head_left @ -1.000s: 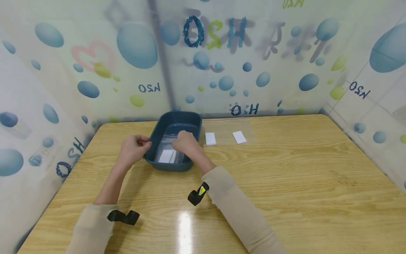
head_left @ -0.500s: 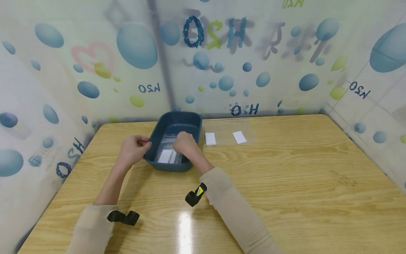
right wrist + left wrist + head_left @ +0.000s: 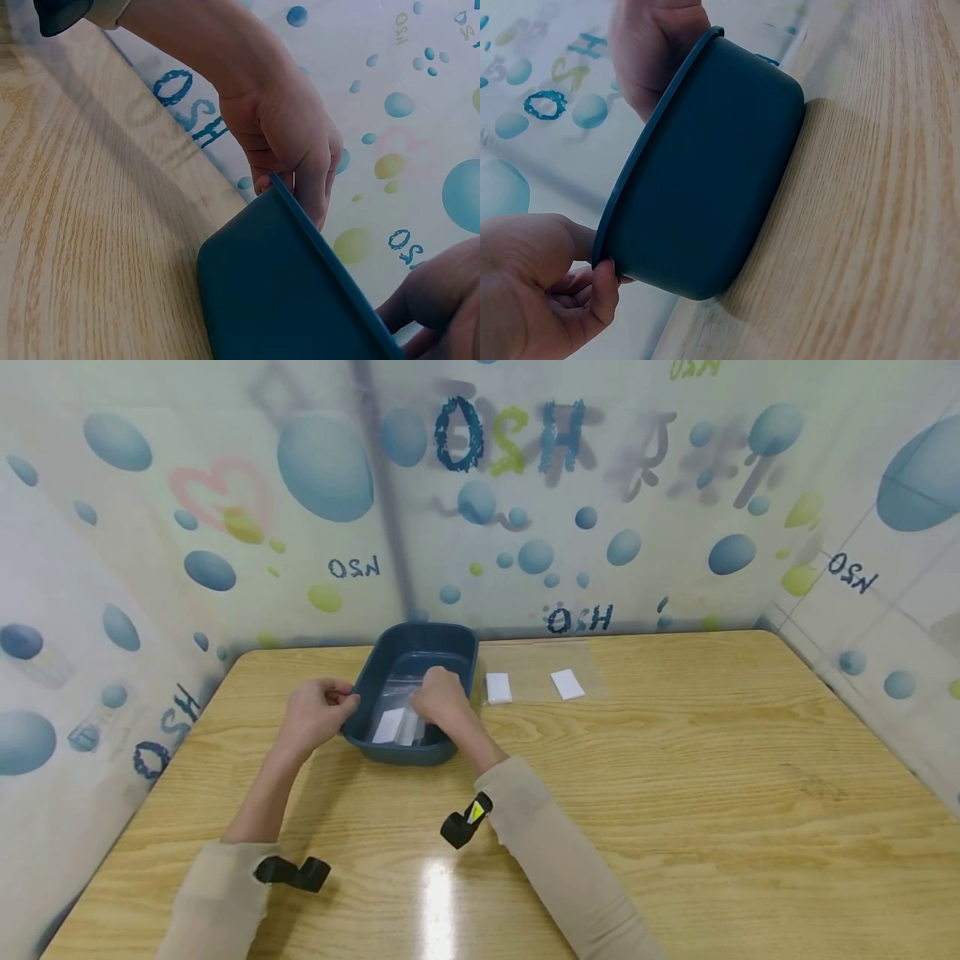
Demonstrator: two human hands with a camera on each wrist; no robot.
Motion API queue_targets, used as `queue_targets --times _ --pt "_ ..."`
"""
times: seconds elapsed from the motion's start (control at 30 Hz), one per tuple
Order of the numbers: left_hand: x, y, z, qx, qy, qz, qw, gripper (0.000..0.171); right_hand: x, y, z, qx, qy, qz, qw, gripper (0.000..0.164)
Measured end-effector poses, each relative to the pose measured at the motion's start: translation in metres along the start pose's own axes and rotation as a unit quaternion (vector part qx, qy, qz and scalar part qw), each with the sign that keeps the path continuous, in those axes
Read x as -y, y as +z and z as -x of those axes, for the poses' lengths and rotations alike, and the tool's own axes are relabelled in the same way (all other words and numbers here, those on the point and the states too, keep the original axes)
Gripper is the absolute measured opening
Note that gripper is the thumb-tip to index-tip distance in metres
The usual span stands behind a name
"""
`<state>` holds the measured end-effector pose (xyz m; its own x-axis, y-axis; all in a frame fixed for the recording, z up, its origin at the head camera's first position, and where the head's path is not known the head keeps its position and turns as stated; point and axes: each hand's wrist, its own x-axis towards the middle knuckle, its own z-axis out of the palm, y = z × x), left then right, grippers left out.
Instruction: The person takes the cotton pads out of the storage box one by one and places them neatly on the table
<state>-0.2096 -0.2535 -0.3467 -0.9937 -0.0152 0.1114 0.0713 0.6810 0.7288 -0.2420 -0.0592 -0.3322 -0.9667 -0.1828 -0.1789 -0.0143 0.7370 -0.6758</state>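
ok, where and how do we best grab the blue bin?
I'd pinch the blue bin by its left rim, coming from the left and above: the bin stands upright, its lip juts past its sides, and the left hand pinches there.

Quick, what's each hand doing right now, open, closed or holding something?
Left hand: closed, pinching the tub at its rim.
Right hand: down inside the tub, fingertips hidden, so its grip cannot be told.

One left hand (image 3: pixel 313 714), one right hand (image 3: pixel 442 697), two cameras (image 3: pixel 303 874), one tub (image 3: pixel 405 755), one table (image 3: pixel 675 793). Two white cards (image 3: pixel 567 684) lie outside the tub; bags (image 3: pixel 396 695) inside are uncountable.
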Motion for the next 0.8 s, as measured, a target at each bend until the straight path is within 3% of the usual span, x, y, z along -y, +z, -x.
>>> queue_targets --times 0.33,0.57,0.8 --pt "0.001 0.0 0.0 0.002 0.004 0.004 1.0 0.031 -0.005 0.006 0.002 -0.075 -0.066 -0.026 0.995 0.049" --pt "0.001 0.0 0.0 0.001 0.004 0.001 1.0 0.031 -0.009 0.01 0.004 -0.109 -0.1 -0.063 0.987 0.017" --pt "0.0 0.0 0.0 -0.001 0.003 0.0 1.0 0.031 -0.011 0.012 0.004 -0.124 -0.123 -0.092 0.98 0.017"
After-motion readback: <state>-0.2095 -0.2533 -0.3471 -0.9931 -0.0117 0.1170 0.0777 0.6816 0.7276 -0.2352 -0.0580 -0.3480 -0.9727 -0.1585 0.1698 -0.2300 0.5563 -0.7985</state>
